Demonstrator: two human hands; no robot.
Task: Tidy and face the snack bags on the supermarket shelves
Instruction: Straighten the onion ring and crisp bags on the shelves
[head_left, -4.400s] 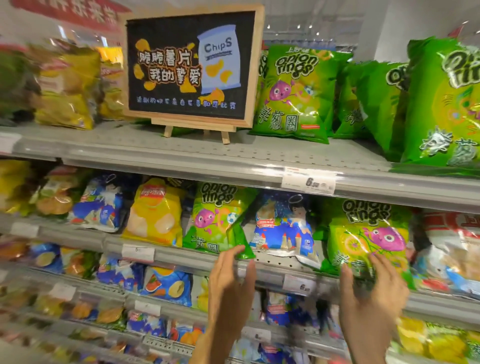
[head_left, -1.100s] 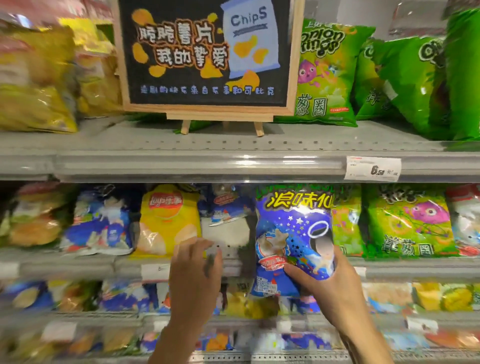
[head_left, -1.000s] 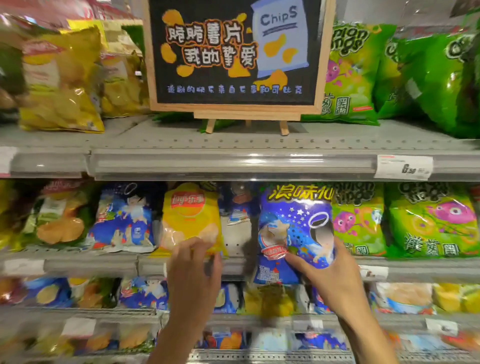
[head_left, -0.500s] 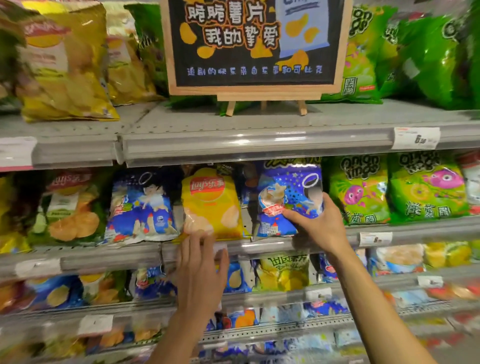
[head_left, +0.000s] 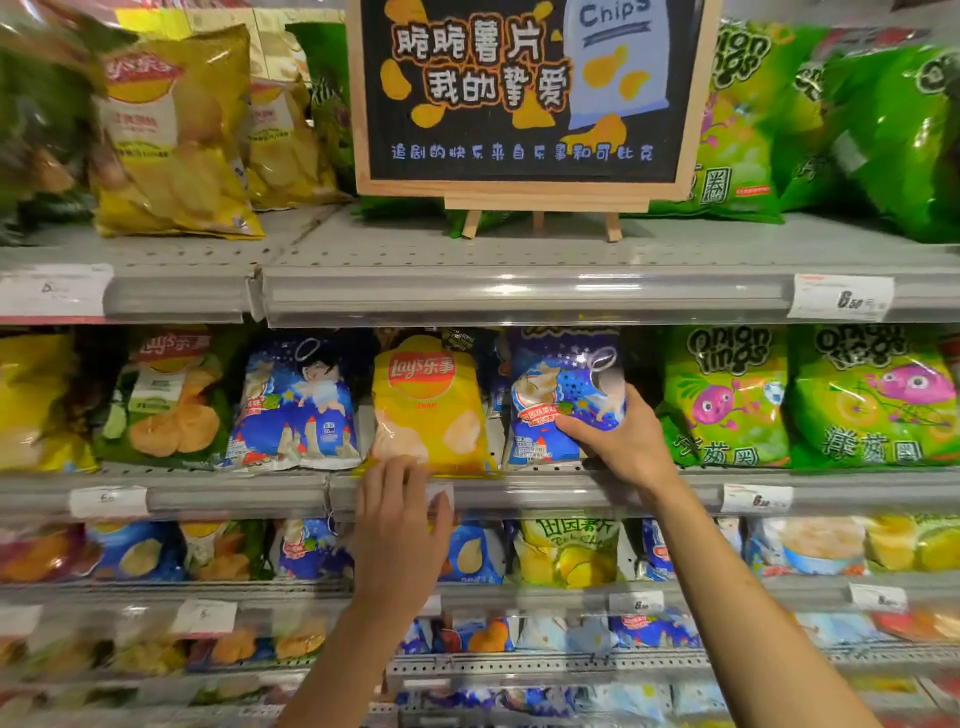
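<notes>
A chalkboard sign on a wooden easel stands on the top shelf; price tags line the rails.

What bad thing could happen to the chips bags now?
The blue bag is only pinched low down by the right hand, so it could tip forward off the shelf edge if that grip goes too soon. The left hand sits right under the yellow Lay's bag, and a bump might knock that one crooked or down.
</notes>
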